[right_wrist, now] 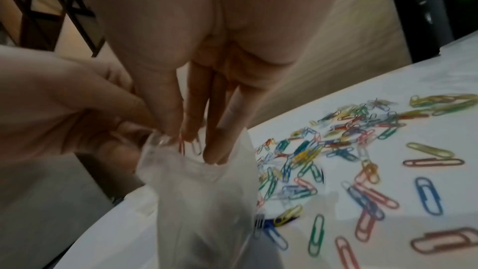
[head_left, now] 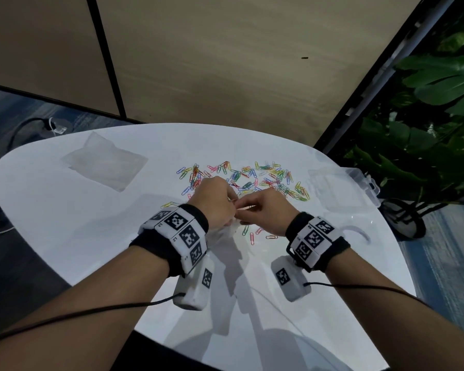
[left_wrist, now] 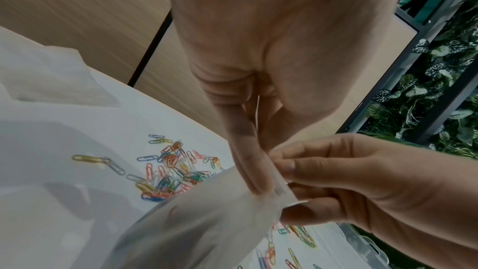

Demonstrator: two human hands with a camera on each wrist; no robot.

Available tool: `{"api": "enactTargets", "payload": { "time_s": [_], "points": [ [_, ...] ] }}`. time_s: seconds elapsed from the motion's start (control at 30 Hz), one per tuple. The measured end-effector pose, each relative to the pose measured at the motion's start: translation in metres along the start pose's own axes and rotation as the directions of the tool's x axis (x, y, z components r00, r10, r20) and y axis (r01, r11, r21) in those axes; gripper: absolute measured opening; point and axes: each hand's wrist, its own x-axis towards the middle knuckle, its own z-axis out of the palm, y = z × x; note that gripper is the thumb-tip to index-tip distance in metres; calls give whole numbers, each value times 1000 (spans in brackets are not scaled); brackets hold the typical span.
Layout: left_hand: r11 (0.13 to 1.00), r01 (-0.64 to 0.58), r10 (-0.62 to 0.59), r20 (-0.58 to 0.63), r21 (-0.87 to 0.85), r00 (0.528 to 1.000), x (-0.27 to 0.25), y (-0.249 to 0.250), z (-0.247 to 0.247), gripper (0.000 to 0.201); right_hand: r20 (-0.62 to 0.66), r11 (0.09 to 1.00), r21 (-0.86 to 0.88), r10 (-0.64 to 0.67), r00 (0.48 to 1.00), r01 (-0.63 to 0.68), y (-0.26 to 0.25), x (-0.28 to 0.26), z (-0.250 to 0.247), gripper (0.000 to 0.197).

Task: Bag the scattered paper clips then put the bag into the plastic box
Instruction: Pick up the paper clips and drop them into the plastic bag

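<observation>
1. A white rounded worktop [head_left: 65, 236] stands before tan wall panels, with leafy plants to the right.
2. The right hand [right_wrist: 196, 73] has its fingers [right_wrist: 220, 142] dipped into the mouth of a clear bag [right_wrist: 204, 201], pinching a clip or two there; exactly how many is blurred.
3. The left hand [left_wrist: 258, 69] pinches the bag's rim between thumb and fingers, holding the mouth open just above the worktop, near its front middle.
4. In my judgement the step in hand is the bagging, barely begun: the bag looks almost empty.
5. The next move calls for releasing the clips inside, then reaching for more without letting the mouth collapse.
6. Counts: one bag in hand; paper clips [head_left: 252, 178] too many to count, several dozen scattered just beyond the hands; one stack of spare bags [head_left: 105, 164] at far left; one plastic box [head_left: 343, 186] at far right, lid open.
</observation>
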Motion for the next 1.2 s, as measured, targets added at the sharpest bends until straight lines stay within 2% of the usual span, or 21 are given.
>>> {"api": "enactTargets", "payload": {
  "time_s": [0.07, 0.13, 0.17, 0.23, 0.3, 0.37, 0.5, 0.67, 0.77, 0.83, 0.87, 0.93, 0.97, 1.03, 1.07, 1.13, 1.2],
  "points": [
    [1000, 3, -3, -18, -12, 1000, 0, -2, -4, 23, -41, 1000, 15, -1, 999, 1, 3, 6, -12, 11],
    [1000, 1, -1, -37, -22, 999, 0, -4, -9, 26, -217, 997, -37, 56, 975, -65, 23, 20, -35, 11],
    [1000, -2, 1, -37, -26, 999, 0, -5, -11, 27, -312, 974, -158, 105, 944, -161, 41, 29, -48, 17],
    [999, -6, 5, -28, -32, 1000, -1, -7, -15, 26, -422, 826, -370, 257, 869, -424, 80, 44, -70, 45],
    [999, -7, 6, -15, -32, 1000, 0, -10, -18, 26, -446, 743, -343, 409, 796, -575, 112, 56, -80, 66],
    [1000, -10, 10, -14, -15, 1000, 0, -11, -21, 27, -458, 705, -348, 447, 768, -618, 131, 71, -86, 64],
    [1000, -10, 10, -24, 19, 1000, 2, -13, -21, 28, -426, 654, -488, 399, 812, -578, 132, 98, -84, 55],
    [1000, -7, 8, -13, 27, 1000, 5, -12, -17, 30, -330, 546, -736, 229, 916, -401, 115, 106, -63, 42],
    [1000, -6, 6, 3, 27, 1000, 6, -12, -13, 30, -352, 481, -792, 145, 925, -377, 108, 99, -49, 28],
    [999, -10, 10, 9, 34, 1000, 5, -12, -11, 29, -356, 491, -789, 124, 926, -369, 106, 91, -47, 26],
    [999, -15, 15, 7, 42, 1000, 5, -12, -12, 29, -361, 527, -764, 128, 924, -372, 107, 87, -50, 24],
    [998, -23, 23, 3, 60, 1000, 5, -14, -13, 30, -395, 657, -632, 183, 900, -410, 110, 76, -61, 17],
    [998, -23, 23, 2, 62, 1000, 5, -14, -13, 30, -427, 744, -502, 229, 875, -440, 110, 69, -67, 11],
    [998, -23, 23, 5, 61, 1000, 6, -13, -13, 30, -441, 894, -88, 360, 822, -439, 105, 54, -78, 3],
    [998, -26, 26, 5, 61, 1000, 6, -13, -12, 30, -422, 907, 143, 417, 805, -395, 100, 46, -81, 7],
    [998, -28, 27, 7, 60, 1000, 5, -13, -10, 30, -322, 820, 507, 466, 824, -266, 79, 30, -79, 3],
    [999, -21, 21, 16, 50, 1000, 5, -13, -8, 31, -213, 708, 680, 439, 873, -190, 51, 15, -70, 15]
  ]
}}
